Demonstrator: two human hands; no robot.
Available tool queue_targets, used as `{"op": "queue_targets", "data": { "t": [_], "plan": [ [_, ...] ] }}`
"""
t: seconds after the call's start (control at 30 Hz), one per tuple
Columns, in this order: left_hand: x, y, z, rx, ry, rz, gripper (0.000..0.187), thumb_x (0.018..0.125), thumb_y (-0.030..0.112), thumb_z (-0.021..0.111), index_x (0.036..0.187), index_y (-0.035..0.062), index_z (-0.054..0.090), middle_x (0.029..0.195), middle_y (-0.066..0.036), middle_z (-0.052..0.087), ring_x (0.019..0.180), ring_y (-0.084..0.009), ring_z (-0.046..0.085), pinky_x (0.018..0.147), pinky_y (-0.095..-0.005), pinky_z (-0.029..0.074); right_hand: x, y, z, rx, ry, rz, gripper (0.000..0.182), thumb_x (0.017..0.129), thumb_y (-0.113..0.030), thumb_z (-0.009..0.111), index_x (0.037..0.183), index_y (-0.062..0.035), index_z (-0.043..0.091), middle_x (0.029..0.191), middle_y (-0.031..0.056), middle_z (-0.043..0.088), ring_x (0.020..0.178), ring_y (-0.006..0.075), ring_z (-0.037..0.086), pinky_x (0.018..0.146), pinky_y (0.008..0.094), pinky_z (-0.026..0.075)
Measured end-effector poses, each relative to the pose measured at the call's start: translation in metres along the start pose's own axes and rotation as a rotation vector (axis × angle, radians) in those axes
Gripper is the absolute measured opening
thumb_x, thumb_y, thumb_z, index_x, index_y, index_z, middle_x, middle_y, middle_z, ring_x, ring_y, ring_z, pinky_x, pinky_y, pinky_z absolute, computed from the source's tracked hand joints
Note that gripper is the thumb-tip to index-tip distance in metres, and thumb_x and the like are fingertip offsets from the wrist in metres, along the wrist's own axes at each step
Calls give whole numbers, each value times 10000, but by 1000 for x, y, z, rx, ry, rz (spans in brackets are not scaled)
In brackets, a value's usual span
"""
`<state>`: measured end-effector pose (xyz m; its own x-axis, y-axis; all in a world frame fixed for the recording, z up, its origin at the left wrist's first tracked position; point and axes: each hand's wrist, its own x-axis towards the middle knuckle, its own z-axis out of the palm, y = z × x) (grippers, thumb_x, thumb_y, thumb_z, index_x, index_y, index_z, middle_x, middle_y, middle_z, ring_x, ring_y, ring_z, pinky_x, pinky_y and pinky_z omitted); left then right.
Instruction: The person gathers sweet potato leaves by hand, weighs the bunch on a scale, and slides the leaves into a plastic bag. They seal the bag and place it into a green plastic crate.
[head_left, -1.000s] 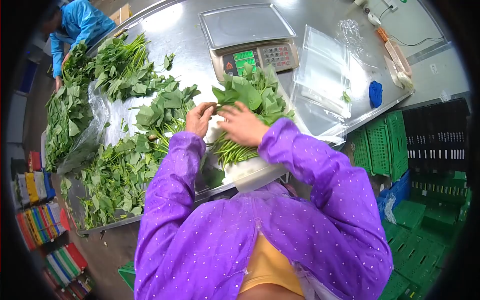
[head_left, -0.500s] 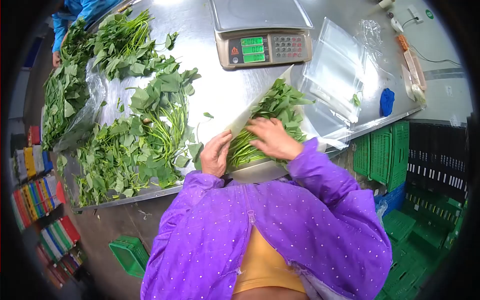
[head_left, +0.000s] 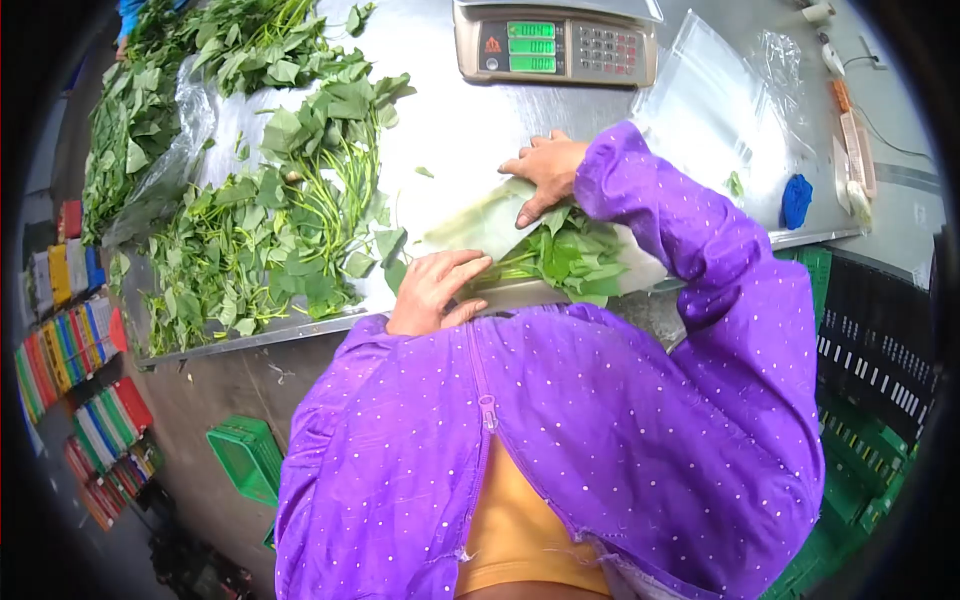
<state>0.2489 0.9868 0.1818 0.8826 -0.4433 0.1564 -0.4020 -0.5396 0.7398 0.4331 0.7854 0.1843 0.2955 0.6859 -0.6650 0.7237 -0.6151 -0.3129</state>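
A bundle of leafy green stems (head_left: 575, 262) lies at the table's near edge, partly covered by a translucent whitish sheet (head_left: 480, 222). My right hand (head_left: 548, 172) rests on the sheet's upper right part, fingers spread, with the thumb pointing down toward the leaves. My left hand (head_left: 438, 290) is at the sheet's lower left, its fingers lying over the sheet's edge and the stem ends, thumb apart. Part of the bundle is hidden under the sheet.
Loose greens (head_left: 270, 240) spread over the table's left side beside clear plastic (head_left: 180, 150). A scale (head_left: 555, 45) stands at the back, with clear bags (head_left: 700, 95) and a blue cloth (head_left: 796, 201) to the right. A person's blue sleeve (head_left: 130, 14) shows at upper left.
My right hand has moved from the stems up onto the sheet, which now lies folded over the stems. My left hand has shifted slightly. The view has shifted, so the scale appears higher.
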Motion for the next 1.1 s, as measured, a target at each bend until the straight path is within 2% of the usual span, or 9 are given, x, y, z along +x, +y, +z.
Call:
{"op": "queue_targets", "data": {
  "t": [0.07,0.17,0.27,0.43,0.67,0.8,0.83,0.93,1.1],
  "plan": [
    [0,-1,0,-314,-161,-50,448,732,256,677,1114,54,563,1052,-140,589,959,-302,565,829,-368,439,12,6,9,47,-60,1,948,596,-645,649,1304,-73,382,1148,197,516,1102,361,444,941,476,308],
    [9,-6,14,-404,-451,-45,421,793,284,607,1121,27,548,1043,-156,585,968,-315,564,842,-379,443,12,5,-7,325,-192,16,935,567,-574,713,1281,-68,384,1135,215,538,1053,355,515,889,416,401],
    [13,-8,7,-464,-621,-69,421,840,297,555,1158,22,525,1063,-155,578,1016,-317,547,878,-375,426,15,3,-3,263,-128,-14,903,576,-529,727,1267,-61,382,1100,224,557,1018,348,549,857,398,431],
    [1,-20,7,-725,-678,-294,384,886,255,507,1171,-2,526,1115,-135,573,1057,-224,528,917,-323,388,-6,-43,16,-51,175,57,679,565,-465,731,1039,-33,505,914,203,587,906,337,567,801,435,407],
    [-6,-44,-2,-828,-798,-400,356,868,175,511,1181,7,532,1135,-101,578,1078,-194,510,947,-302,365,-18,-71,27,-80,265,176,667,552,-449,733,1036,-35,534,1001,193,552,1002,330,500,853,432,361],
    [-13,-45,-2,-383,-665,-220,252,827,130,570,1052,25,612,922,-119,644,865,-213,610,781,-297,458,-10,-68,24,-17,192,263,694,557,-468,729,1070,-38,546,1033,182,545,1025,324,483,887,422,352],
    [-15,-41,1,-320,-487,-170,158,818,105,579,933,14,636,778,-112,640,701,-226,613,656,-298,472,-6,-65,24,-35,206,250,725,559,-478,729,1094,-27,541,993,195,576,970,330,532,856,416,389],
    [-12,-37,-4,-253,-176,-159,127,805,127,603,853,11,626,698,-142,605,599,-248,577,574,-316,451,1,-57,8,119,5,205,742,567,-494,725,1097,-9,536,931,221,603,899,341,582,792,411,436],
    [9,-42,-37,-623,58,-259,117,834,86,576,843,-27,606,674,-29,589,617,-90,537,573,-233,434,-52,-83,-13,500,120,255,721,627,-554,674,1052,13,536,908,252,603,879,369,591,757,397,460]
  ]
}}
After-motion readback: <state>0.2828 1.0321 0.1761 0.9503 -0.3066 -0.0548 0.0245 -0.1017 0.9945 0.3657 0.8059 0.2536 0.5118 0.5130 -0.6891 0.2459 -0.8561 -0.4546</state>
